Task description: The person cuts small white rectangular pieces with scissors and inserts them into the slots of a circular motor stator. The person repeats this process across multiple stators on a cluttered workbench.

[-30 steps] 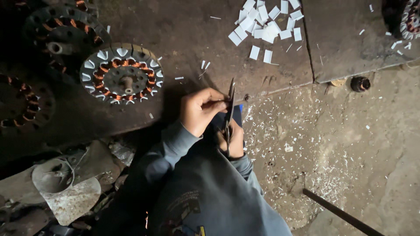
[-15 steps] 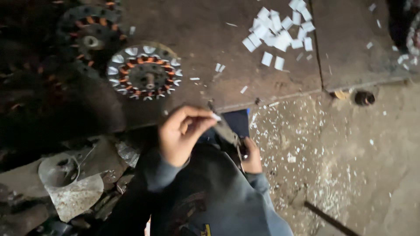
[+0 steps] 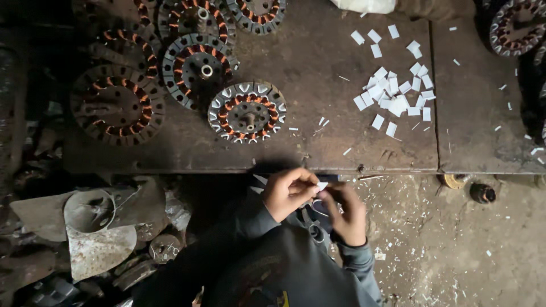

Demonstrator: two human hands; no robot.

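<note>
Left hand (image 3: 287, 193) and right hand (image 3: 346, 213) now pinch one small white paper slip (image 3: 322, 186) together, just below the dark metal surface (image 3: 318, 74); scissors seen earlier have left the fingers. Copper-wound round stator (image 3: 247, 112) sits apart.

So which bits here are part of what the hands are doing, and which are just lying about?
In hand:
left hand and right hand, pinching a white slip
pile of white slips
nearest stator, white slips in its slots

Lying about:
other stators
metal scraps
small round part
white offcuts on the floor
</note>
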